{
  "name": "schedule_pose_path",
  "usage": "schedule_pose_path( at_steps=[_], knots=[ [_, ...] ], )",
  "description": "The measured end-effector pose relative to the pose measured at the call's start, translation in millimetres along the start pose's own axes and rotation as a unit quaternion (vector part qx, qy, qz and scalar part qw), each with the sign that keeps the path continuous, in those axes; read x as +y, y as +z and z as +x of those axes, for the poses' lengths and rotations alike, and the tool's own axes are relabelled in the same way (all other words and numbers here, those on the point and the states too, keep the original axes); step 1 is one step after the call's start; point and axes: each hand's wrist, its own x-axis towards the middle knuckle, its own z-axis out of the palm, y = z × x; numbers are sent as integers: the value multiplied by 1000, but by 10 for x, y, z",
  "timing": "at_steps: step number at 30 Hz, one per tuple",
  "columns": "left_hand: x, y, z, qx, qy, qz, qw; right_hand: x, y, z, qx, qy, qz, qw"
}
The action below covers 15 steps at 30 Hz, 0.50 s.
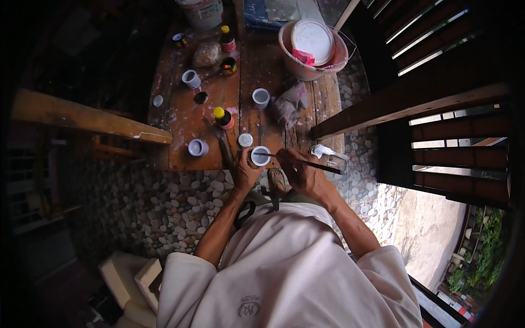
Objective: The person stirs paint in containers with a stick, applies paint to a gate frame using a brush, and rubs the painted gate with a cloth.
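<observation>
At the wooden table's [186, 121] near edge, the left hand [246, 171] curled snugly round a paint cup [261, 163], seemingly for steadiness, while the right hand's [307, 176] closed fingers pinched a thin stick [326, 167], angling its tip over the paint.

A small home-style paint work area: paint-spattered wooden table [251, 123], paint cups [261, 97], pebble-patterned floor [164, 202].
</observation>
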Motion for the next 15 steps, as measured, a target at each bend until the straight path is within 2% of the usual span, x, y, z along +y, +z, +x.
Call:
schedule_pose_path(
  at_steps=[4, 7, 10, 13, 15],
  knots=[
    [-12, -30, -17, 5, 7, 19, 1000, 18, 0, -32, -11, -3, -30, 999],
    [3, -35, -38, 12, 11, 20, 1000, -12, 17, -32, -7, 5, 25, 1000],
    [0, -52, -55, 14, 4, 18, 1000, 38, 28, -56, -14, 5, -13, 1000],
    [-4, -76, -80, 19, 2, 22, 1000, 30, 29, -76, -66, 29, -1, 997],
    [0, -64, -88, 22, -3, 20, 1000, -3, 58, -57, 10, 2, 32, 999]
  ],
)
